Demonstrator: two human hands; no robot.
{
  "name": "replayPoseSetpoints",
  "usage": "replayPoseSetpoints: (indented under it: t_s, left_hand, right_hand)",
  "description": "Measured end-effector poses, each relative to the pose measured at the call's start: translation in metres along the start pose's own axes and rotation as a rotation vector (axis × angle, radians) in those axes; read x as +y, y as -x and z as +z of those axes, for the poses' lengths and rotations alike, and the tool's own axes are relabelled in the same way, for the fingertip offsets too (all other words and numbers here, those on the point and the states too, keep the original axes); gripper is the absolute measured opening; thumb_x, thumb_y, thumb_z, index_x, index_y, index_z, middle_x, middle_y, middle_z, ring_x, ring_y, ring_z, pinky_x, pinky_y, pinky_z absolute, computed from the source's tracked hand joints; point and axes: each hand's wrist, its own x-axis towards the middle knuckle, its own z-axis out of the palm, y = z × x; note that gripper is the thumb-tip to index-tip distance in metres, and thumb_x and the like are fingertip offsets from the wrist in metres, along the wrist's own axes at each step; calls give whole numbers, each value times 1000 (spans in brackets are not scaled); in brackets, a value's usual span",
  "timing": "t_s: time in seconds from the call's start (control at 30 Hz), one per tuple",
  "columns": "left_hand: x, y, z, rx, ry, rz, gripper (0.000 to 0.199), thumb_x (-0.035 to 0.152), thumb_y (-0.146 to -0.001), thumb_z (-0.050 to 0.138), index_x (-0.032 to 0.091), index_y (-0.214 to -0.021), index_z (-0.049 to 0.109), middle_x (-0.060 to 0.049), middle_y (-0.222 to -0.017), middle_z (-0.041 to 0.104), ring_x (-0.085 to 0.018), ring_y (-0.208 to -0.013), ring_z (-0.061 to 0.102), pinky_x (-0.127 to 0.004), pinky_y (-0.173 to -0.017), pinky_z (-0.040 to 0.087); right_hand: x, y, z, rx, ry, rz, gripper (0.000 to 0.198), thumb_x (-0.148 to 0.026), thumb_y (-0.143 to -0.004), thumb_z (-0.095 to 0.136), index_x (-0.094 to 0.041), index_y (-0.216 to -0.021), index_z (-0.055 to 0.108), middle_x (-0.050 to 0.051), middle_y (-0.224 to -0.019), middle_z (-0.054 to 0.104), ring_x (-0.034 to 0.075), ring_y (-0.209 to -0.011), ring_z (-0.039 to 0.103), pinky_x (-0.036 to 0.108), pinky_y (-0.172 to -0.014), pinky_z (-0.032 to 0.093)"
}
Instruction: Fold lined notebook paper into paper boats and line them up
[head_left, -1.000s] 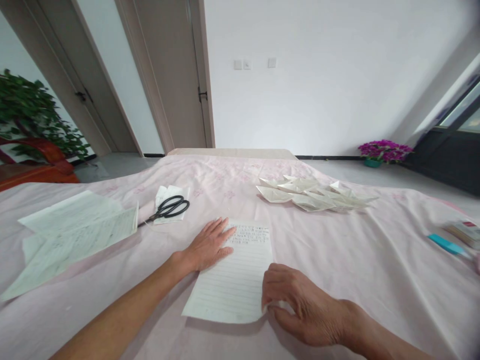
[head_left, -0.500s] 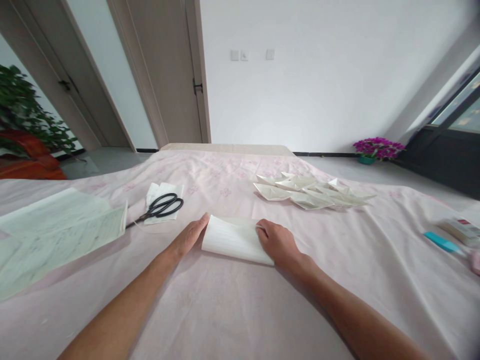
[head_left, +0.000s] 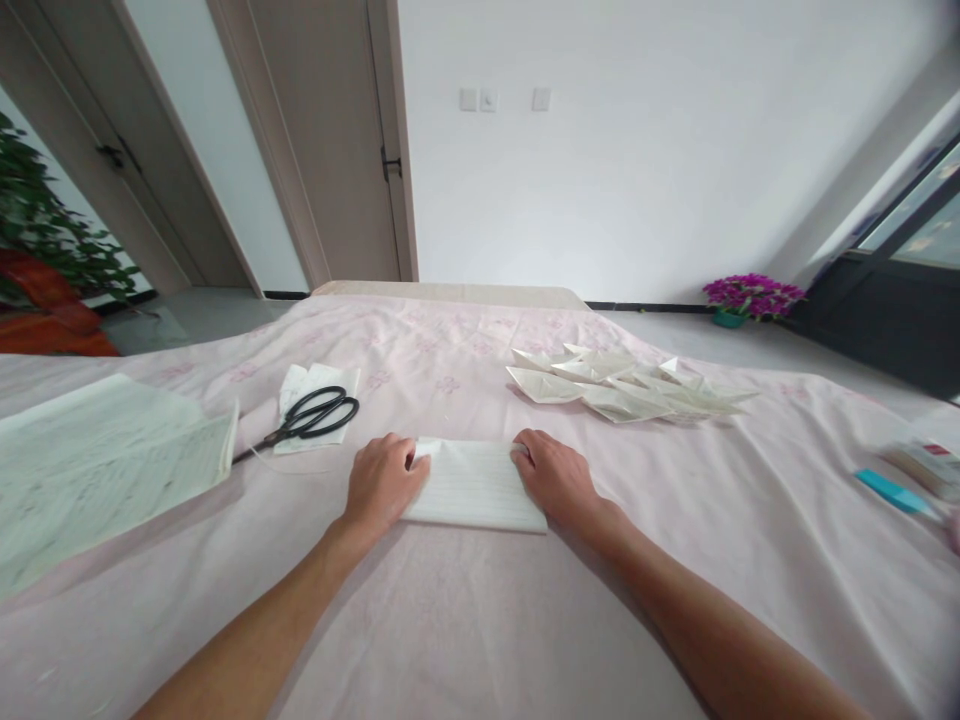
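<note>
A folded sheet of lined white paper (head_left: pixel 474 488) lies on the pink cloth in front of me, its fold edge toward me. My left hand (head_left: pixel 384 482) grips its far left corner, thumb on top and fingers curled. At the far right corner my right hand (head_left: pixel 553 474) pinches the paper in the same way. Both hands are closed on it, and the fingertips under the edge are hidden. Beyond it to the right sit several folded paper boats (head_left: pixel 622 380), close together.
Black-handled scissors (head_left: pixel 319 412) rest on a small piece of paper (head_left: pixel 289 385) at left. Larger written sheets (head_left: pixel 105 470) lie further left. At the right edge are a blue object (head_left: pixel 892 491) and a small box (head_left: pixel 926 465). The cloth (head_left: pixel 480 620) has wrinkles.
My left hand has turned and curled its fingers over the left corner, where it lay alongside before. The paper's raised left side now lies flatter. My right hand has stayed at its corner.
</note>
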Motion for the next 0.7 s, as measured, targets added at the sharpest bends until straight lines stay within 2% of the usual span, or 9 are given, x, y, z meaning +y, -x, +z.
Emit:
replayPoseSetpoints:
  t_s: [0.1,0.23,0.3,0.43,0.7]
  left_hand:
    - [0,-3,-2,-37,-56,18,24,35,-86,47,20,-69,54,-4,-82,63,-20,-81,56,-31,-70,34]
    - [-2,-10,-6,-108,-94,46,22,34,-85,47,21,-71,57,-4,-84,64,-22,-83,57,-32,-70,34]
    - [-1,-11,-7,-130,-116,52,23,34,-85,46,21,-71,59,-4,-84,64,-22,-83,58,-32,-70,35]
    - [4,-8,-8,-106,-159,51,21,31,-84,46,21,-74,61,-5,-85,64,-23,-85,58,-33,-72,36]
    - [7,-1,-2,-41,-150,54,18,28,-85,47,21,-77,61,-5,-88,65,-24,-89,57,-34,-77,38]
  right_hand:
    - [0,3,1,25,-40,-25,18,-24,-95,44,-23,-105,58,3,-102,67,18,-92,62,27,-70,33]
    - [1,8,2,75,-116,-71,31,-19,-93,44,-25,-121,55,2,-114,66,17,-100,62,26,-77,37]
    - [2,9,1,61,-119,-86,32,-18,-93,43,-27,-120,58,1,-111,67,16,-99,62,26,-76,37]
    - [5,10,0,23,-108,-101,31,-20,-93,44,-28,-115,65,1,-101,67,16,-94,62,25,-74,37]
    - [7,11,2,39,-139,-109,34,-19,-92,45,-28,-118,65,1,-100,67,16,-94,63,25,-76,38]
